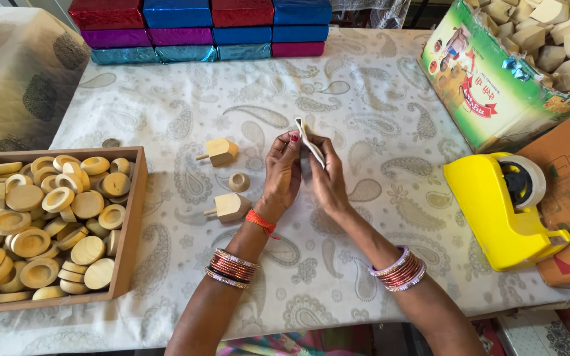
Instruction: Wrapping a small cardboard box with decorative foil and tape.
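Left hand [284, 173] and right hand [328, 179] together, pinching flat white card [311, 142]. Paisley tablecloth [377, 92]; wooden tray [130, 224] left, yellow tape dispenser [496, 211] right, foil boxes [199, 29] far.

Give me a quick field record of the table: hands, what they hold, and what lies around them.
left hand: fingertips on the flat packet, over the cloth
right hand: grips the same packet from the other side
packet: thin, pale, held edge-up between both hands
wooden tops: two, lying on their sides left of the hands
small wooden cup: between the tops
tray: far left, piled with wooden discs
tape dispenser: yellow, on the right
foil boxes: stacked at the far edge
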